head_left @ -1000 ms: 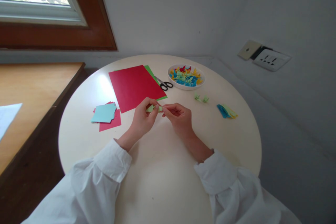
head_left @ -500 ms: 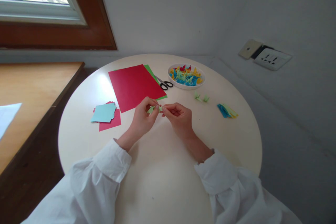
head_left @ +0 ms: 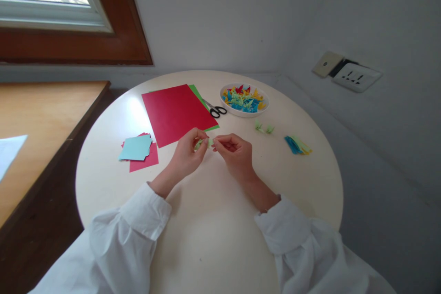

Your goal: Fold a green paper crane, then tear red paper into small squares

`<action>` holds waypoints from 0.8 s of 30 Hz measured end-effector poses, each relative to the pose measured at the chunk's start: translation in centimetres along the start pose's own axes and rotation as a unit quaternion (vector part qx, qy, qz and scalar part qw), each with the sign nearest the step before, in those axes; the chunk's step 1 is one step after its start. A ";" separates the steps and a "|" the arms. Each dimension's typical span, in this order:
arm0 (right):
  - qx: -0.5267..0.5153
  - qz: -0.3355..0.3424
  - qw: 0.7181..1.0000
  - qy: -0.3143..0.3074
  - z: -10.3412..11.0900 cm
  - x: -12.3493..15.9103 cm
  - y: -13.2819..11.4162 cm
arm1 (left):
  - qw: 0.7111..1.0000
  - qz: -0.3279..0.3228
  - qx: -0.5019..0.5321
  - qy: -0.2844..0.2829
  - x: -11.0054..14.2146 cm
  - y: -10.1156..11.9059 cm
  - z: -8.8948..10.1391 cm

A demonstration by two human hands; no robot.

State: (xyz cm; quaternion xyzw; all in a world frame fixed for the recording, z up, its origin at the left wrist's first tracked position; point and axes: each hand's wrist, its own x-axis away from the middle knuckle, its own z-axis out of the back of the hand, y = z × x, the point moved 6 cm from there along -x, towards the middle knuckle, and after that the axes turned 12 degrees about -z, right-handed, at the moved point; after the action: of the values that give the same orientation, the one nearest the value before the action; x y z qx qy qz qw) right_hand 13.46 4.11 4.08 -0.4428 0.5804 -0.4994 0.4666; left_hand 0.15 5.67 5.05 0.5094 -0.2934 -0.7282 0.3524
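Fingers: green paper (head_left: pixel 210 143) is pinched by left hand (head_left: pixel 186 152) and right hand (head_left: pixel 238 152), seemingly part-folded | folded pieces (head_left: pixel 244 100) are held in bowl (head_left: pixel 234 112) | paper squares (head_left: pixel 135 148) unfolded

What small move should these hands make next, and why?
Probably a light pinch by the right hand while the left hand stays steady. The left fingers grip the small pale green paper, and the right fingertips meet at its edge, so pressing there looks easiest. Fingers hide part of it, so I can't tell how its folds lie.
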 end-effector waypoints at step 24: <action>-0.011 -0.016 1.000 -0.006 -0.2 0.0 0.3 | 0.996 0.043 0.068 0.036 0.0 -0.7 0.1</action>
State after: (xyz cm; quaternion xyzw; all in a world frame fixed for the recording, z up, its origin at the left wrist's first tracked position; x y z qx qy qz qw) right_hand 13.29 4.15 3.84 -0.4603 0.5760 -0.4978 0.4567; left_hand -0.05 6.12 4.50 0.5450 -0.3510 -0.6717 0.3586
